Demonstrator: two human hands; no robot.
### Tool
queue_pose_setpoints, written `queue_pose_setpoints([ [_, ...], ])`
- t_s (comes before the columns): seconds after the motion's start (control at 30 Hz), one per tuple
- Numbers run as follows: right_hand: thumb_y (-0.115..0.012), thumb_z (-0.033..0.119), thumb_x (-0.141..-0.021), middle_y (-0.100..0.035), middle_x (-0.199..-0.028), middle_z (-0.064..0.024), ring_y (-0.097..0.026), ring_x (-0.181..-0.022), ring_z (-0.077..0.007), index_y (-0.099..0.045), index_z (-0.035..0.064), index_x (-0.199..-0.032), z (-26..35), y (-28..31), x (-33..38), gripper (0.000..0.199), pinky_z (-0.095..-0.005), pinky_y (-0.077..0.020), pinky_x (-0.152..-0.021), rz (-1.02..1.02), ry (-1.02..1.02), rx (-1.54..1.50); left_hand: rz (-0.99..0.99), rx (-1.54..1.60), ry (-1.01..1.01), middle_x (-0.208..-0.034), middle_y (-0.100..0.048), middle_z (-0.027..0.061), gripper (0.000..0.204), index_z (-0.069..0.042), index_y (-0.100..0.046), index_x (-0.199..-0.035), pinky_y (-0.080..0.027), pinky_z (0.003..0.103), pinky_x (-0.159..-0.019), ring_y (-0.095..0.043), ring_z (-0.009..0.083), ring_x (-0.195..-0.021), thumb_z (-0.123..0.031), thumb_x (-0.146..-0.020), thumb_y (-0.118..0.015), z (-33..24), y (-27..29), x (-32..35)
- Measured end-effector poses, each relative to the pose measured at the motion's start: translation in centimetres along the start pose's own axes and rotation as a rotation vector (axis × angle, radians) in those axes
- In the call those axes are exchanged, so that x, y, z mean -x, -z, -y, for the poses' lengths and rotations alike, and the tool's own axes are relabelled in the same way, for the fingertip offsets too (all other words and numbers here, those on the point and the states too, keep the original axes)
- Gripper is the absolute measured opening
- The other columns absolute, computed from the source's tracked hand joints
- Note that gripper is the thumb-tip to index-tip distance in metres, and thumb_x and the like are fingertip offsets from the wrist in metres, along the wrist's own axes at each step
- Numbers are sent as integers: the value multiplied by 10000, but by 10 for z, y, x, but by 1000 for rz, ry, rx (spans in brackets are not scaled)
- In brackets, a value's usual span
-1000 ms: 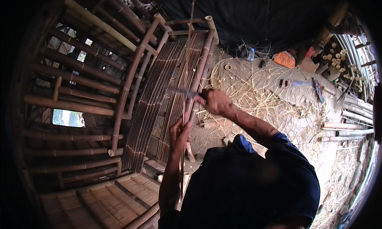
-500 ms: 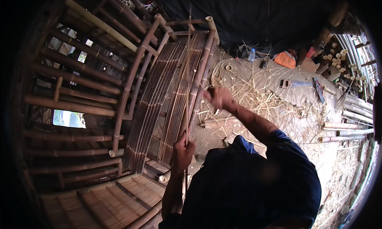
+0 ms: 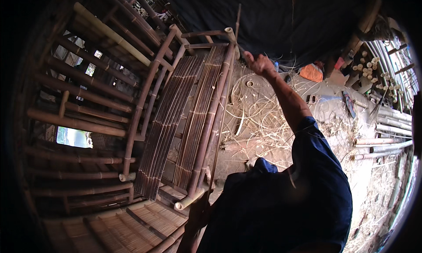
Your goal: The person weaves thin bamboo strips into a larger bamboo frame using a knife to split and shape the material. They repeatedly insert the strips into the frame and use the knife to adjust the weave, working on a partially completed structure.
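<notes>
brown bamboo strip (image 3: 238, 22) slants along the right side of the bamboo bench (image 3: 198, 117), its upper end against black cloth (image 3: 263, 27). the right hand (image 3: 262, 65) is bunched beside that upper part; i can't tell how tightly it closes, or on what. the left hand (image 3: 204, 203), low by the bench corner, is too dark to read. working along the strip's length seems the step in hand; the next move calls for steadying its lower end.

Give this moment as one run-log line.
Right hand: near long strip | left hand: shadowed, grip unclear | strip: alongside slatted bench
</notes>
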State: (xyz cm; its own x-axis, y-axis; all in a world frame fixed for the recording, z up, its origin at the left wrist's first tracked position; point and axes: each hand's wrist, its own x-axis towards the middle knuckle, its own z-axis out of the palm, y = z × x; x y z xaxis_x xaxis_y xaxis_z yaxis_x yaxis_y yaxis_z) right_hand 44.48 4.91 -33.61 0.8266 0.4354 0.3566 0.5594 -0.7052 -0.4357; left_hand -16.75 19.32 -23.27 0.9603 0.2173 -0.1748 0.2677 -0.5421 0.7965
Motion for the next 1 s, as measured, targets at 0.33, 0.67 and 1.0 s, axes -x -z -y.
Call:
queue_pose_setpoints([
  [0.33,-547,227,-923,-636,-700,-84,-582,-520,-133,-633,16,-923,142,20,95,227,-295,-485,-466,351,-266,-1329,184,-105,65,-1078,-686,145,453,13,-492,-1338,-484,350,-908,-626,212,-1090,-237,-966,-565,31,38,-39],
  [0.67,-444,683,-884,-617,-689,-212,-633,-662,-400,-633,9,-879,222,64,145,700,-451,-502,-617,380,194,-341,-278,812,84,-581,-394,-66,411,-33,-536,-1311,-253,191,-375,-320,20,-420,-293,-992,-532,2,-14,-183],
  [1.0,-270,668,-951,-487,-498,-64,-535,-475,-184,-631,66,-770,153,43,95,725,-351,-468,-433,112,270,43,-237,105,7,-613,-392,-40,347,-15,-588,-1242,-332,249,-503,-382,59,-551,-243,-1006,-476,6,-10,-107],
])
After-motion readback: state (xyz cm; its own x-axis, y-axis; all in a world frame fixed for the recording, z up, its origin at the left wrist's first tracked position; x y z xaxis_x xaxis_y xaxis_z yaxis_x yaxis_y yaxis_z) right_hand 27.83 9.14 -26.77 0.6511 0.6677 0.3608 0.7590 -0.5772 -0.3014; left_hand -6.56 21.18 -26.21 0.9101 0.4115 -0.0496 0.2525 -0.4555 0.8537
